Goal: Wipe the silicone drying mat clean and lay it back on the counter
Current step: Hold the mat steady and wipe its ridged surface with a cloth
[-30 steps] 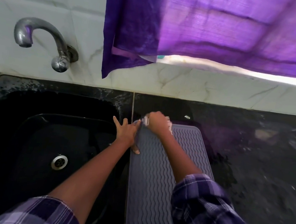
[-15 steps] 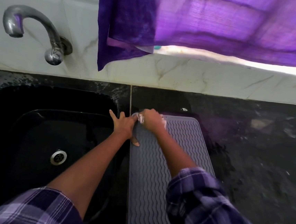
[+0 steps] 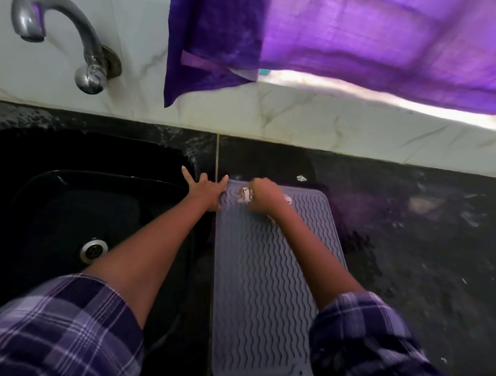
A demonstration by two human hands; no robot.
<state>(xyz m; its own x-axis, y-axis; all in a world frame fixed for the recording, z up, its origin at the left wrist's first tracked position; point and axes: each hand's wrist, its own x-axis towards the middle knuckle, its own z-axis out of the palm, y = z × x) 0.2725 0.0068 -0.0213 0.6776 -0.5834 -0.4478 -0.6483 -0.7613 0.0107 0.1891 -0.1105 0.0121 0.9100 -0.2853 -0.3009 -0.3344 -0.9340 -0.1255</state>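
A grey silicone drying mat (image 3: 265, 283) with wavy ridges lies flat on the black counter, just right of the sink. My right hand (image 3: 265, 196) is closed around a small pale wiping cloth (image 3: 244, 195) and presses it onto the mat's far left corner. My left hand (image 3: 205, 191) lies flat with fingers spread on the counter strip at the mat's far left edge, its thumb side touching the mat. Most of the cloth is hidden under my right hand.
A black sink (image 3: 80, 220) with a metal drain (image 3: 93, 249) lies to the left, under a chrome tap (image 3: 58, 36) on the marble wall. A purple curtain (image 3: 346, 36) hangs above the counter. The black counter (image 3: 431, 251) to the right looks wet and speckled.
My right hand with the cloth has stayed at the mat's far left corner, shifting only slightly. The left hand keeps its place at the mat's edge. The camera view has shifted a little.
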